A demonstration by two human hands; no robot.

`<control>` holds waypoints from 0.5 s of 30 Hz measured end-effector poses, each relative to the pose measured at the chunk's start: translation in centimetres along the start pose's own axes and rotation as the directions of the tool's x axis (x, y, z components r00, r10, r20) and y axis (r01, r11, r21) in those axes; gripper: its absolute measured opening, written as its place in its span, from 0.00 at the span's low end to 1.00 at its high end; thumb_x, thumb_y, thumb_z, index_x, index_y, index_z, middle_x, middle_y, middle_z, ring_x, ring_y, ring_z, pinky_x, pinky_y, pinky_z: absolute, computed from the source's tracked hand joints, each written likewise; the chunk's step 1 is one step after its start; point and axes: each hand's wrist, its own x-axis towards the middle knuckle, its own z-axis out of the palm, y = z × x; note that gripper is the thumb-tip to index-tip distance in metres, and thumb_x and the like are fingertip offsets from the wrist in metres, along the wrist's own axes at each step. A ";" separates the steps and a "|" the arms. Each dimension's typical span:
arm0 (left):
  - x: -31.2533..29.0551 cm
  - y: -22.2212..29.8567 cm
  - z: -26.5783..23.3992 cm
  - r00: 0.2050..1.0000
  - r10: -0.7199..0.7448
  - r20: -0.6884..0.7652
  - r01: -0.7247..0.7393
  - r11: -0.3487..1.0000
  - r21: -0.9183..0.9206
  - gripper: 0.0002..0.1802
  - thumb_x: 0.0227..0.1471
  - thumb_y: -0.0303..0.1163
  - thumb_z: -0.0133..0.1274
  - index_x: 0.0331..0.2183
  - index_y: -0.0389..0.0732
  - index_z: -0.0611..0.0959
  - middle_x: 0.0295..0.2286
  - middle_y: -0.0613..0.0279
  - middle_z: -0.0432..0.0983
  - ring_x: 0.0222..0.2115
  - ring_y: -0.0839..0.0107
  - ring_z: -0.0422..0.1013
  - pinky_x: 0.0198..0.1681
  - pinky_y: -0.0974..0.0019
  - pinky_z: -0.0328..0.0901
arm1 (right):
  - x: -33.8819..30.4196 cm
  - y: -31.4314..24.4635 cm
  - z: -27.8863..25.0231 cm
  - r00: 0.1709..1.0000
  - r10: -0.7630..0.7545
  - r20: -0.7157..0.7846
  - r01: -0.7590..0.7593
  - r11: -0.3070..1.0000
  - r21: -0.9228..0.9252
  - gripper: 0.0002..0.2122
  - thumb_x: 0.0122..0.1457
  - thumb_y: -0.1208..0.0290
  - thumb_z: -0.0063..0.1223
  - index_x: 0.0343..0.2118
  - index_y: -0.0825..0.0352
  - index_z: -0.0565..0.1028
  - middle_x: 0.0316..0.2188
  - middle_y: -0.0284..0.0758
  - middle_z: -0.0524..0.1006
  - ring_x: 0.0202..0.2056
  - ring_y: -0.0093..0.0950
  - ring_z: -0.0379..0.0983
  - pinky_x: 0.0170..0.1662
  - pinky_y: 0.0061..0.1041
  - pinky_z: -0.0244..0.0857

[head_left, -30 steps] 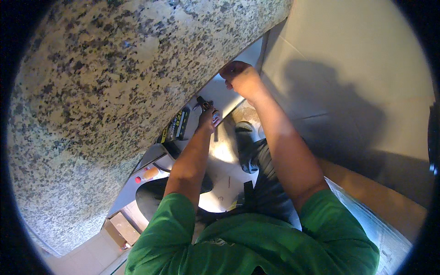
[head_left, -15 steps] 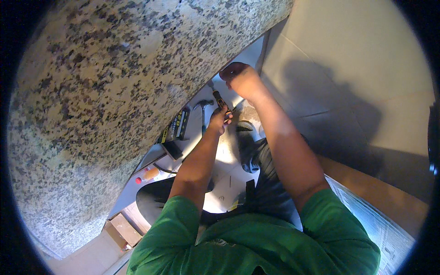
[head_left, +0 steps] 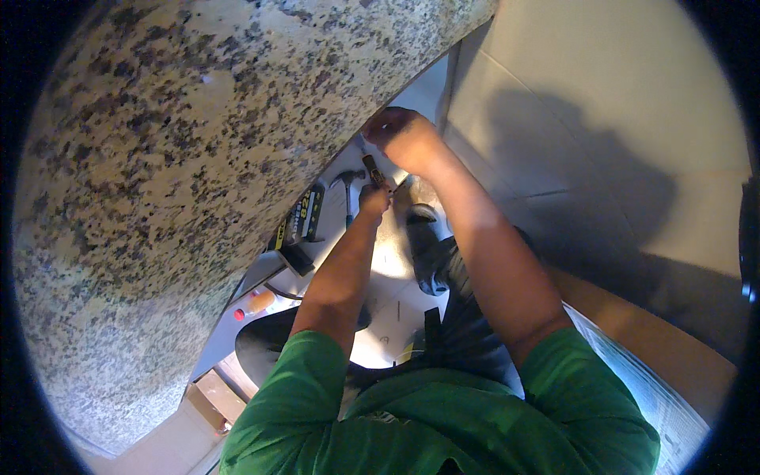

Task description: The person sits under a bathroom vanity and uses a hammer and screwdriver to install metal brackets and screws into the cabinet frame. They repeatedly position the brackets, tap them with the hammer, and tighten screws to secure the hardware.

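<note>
Wrapped round the dark handle of a screwdriver (head_left: 370, 165) is my left hand (head_left: 374, 201). The tool's shaft points away from me, up under the edge of a speckled granite slab (head_left: 198, 142), where its tip is hard to see. Just beyond the handle, my right hand (head_left: 402, 141) is closed with its fingers curled in at the slab's edge. Shadow and the slab hide what those fingers hold, if anything. Left of my left hand lies a claw hammer (head_left: 348, 179), its head toward the slab.
A black and yellow package (head_left: 305, 215) lies beside the hammer, partly under the slab. Nearer me are an orange bottle (head_left: 260, 302) with a red cap and a cardboard box (head_left: 220, 396). A tiled wall (head_left: 570, 63) closes off the right; a brown board (head_left: 633, 321) leans there.
My right hand has shifted left, closer under the slab's edge. My left hand has turned slightly and moved a little left with the screwdriver. The hammer stays where it lay.
</note>
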 end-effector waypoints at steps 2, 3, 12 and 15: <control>0.6 -0.2 -0.1 1.000 0.009 -0.007 -0.008 0.994 0.109 0.24 0.49 0.49 0.63 0.35 0.37 0.79 0.25 0.61 0.78 0.21 0.67 0.74 0.25 0.64 0.69 | -0.4 -0.4 0.0 0.993 -0.114 -0.033 0.110 0.988 -0.110 0.10 0.59 0.65 0.54 0.38 0.63 0.81 0.33 0.39 0.82 0.34 0.33 0.79 0.40 0.32 0.72; 1.2 -0.5 -0.5 1.000 0.023 -0.021 -0.020 0.987 0.160 0.26 0.49 0.51 0.62 0.36 0.37 0.79 0.26 0.59 0.79 0.22 0.65 0.75 0.26 0.62 0.70 | -0.7 -1.2 -0.4 0.987 -0.143 0.068 0.152 0.973 -0.172 0.12 0.60 0.62 0.52 0.41 0.62 0.80 0.39 0.40 0.80 0.40 0.36 0.77 0.45 0.34 0.71; 0.1 -0.7 -4.2 0.865 0.337 -0.373 -0.011 0.755 0.656 0.43 0.53 0.64 0.50 0.53 0.34 0.71 0.50 0.42 0.74 0.50 0.50 0.73 0.50 0.50 0.69 | -2.5 -5.0 -1.4 0.952 0.188 0.242 -0.109 0.945 -0.308 0.21 0.59 0.54 0.51 0.49 0.63 0.77 0.51 0.45 0.76 0.51 0.45 0.74 0.54 0.40 0.68; 2.0 -4.5 -9.3 0.890 0.277 -0.363 0.082 0.685 0.724 0.45 0.54 0.65 0.47 0.57 0.35 0.69 0.52 0.42 0.72 0.51 0.46 0.71 0.53 0.49 0.67 | -3.3 -6.0 0.1 0.926 0.210 0.314 -0.113 0.947 -0.301 0.22 0.58 0.53 0.52 0.50 0.63 0.76 0.50 0.45 0.77 0.51 0.45 0.74 0.54 0.40 0.68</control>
